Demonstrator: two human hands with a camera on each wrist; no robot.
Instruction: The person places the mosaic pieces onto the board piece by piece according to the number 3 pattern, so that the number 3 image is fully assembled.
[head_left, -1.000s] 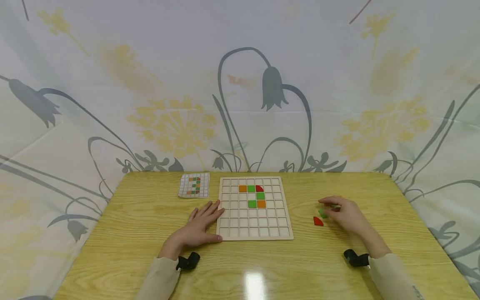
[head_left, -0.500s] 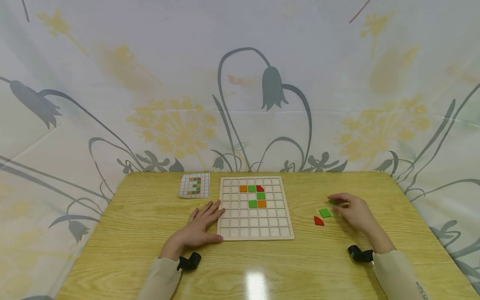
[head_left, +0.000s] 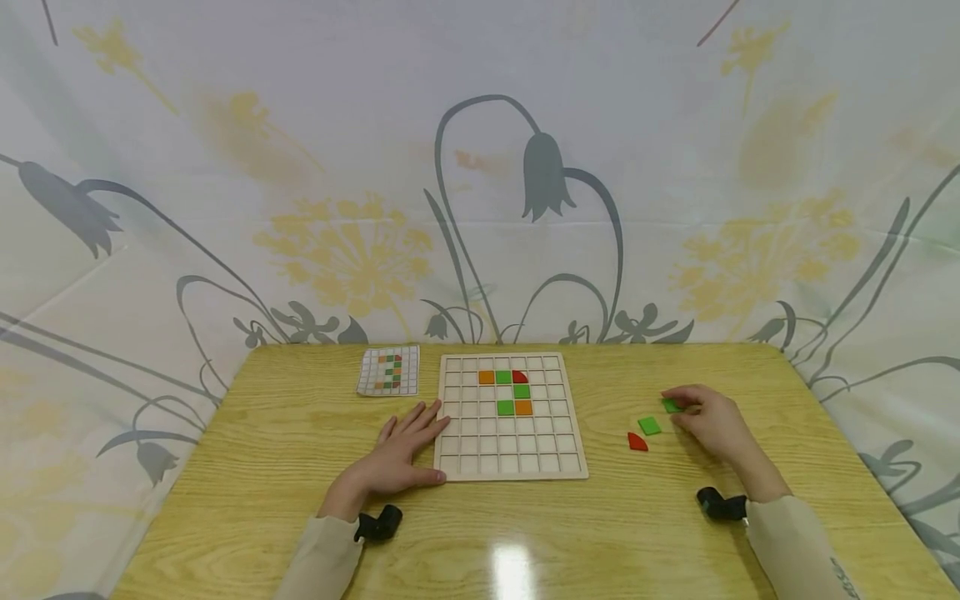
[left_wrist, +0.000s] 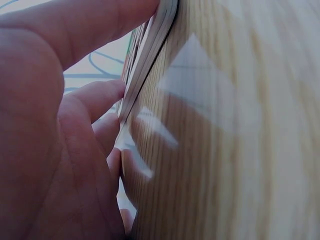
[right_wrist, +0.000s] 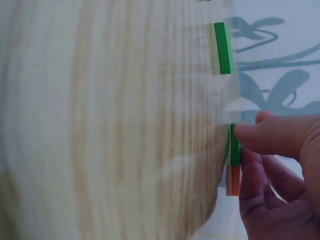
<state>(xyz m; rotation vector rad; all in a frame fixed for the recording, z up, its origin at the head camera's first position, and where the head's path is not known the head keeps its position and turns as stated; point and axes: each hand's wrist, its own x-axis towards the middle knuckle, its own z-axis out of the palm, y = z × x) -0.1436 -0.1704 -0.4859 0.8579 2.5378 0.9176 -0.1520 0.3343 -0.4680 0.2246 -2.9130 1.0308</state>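
My left hand [head_left: 396,460] lies with spread fingers at the left side of a wooden grid board [head_left: 480,465], fingertips and thumb touching its edge. Orange, green and red tiles fill several cells in the board's upper part. To the right, my right hand [head_left: 711,423] holds a green square tile [head_left: 671,406] between thumb and fingers, low at the table. In the right wrist view the thumb meets that green tile's [right_wrist: 234,145] edge, and an orange tile [right_wrist: 233,181] shows just behind it, mostly hidden from the head view by the hand.
A second green square tile [head_left: 649,427] and a red quarter-circle tile [head_left: 637,442] lie between the board and my right hand. A paper card [head_left: 367,375] printed with a coloured grid pattern sits left of the board. A flowered curtain stands behind the table [head_left: 600,533].
My right hand has shifted right and slightly away, uncovering the nearer green tile, and its thumb and fingers have come to the farther green tile. The left hand stays in place.
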